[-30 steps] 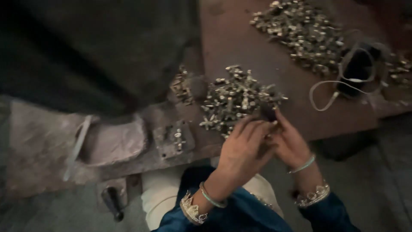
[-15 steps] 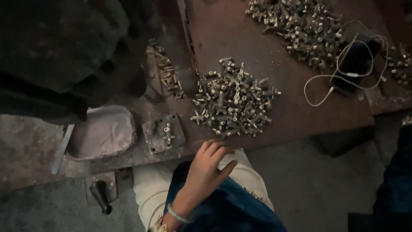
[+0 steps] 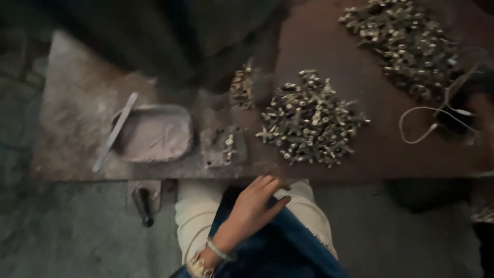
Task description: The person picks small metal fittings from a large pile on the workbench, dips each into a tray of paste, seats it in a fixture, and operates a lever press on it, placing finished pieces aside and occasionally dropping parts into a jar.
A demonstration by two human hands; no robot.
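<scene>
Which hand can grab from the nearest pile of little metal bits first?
Probably the left. The left hand lies on the lap just below the table edge, with its fingers pointing up toward the pile. The right hand is out of view.

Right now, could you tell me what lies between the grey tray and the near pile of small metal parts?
In the head view, a small dark metal block holding a few parts sits between the grey tray and the near pile.
</scene>
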